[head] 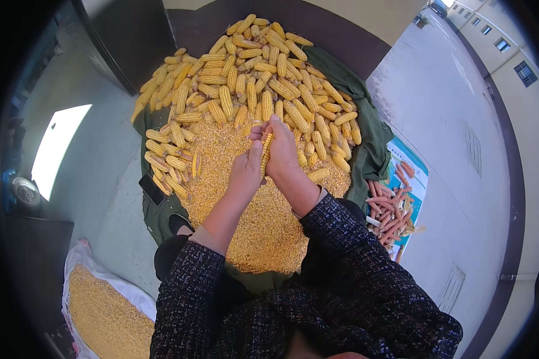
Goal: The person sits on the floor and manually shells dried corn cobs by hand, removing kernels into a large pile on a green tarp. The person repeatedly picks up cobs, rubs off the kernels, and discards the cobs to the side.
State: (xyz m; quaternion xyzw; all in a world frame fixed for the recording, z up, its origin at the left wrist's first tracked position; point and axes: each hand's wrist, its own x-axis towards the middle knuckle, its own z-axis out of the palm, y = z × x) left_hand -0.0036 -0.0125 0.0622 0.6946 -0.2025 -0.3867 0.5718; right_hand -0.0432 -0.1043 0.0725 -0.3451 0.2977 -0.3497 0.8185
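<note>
Both hands meet around one partly shelled corn cob [266, 155], with a strip of bare reddish core at its upper end. My left hand [247, 166] grips it from the left, thumb along the cob. From the right, my right hand [282, 150] holds the same cob, its fingertips curled over the far end. Loose corn kernels [269, 224] lie in a wide heap below the hands. Beyond them a pile of whole yellow corn cobs [251, 58] leans towards the wall. At the left of the kernels lie several cobs with rows stripped off [157, 161].
A green cloth [373, 134] lies under the corn. On its left edge rests a dark smartphone [152, 189]. Bare reddish cores [388, 211] lie on a printed sheet [420, 168] at the right. A white sack of kernels [108, 309] stands at lower left. A dark-based wall [269, 13] rises behind.
</note>
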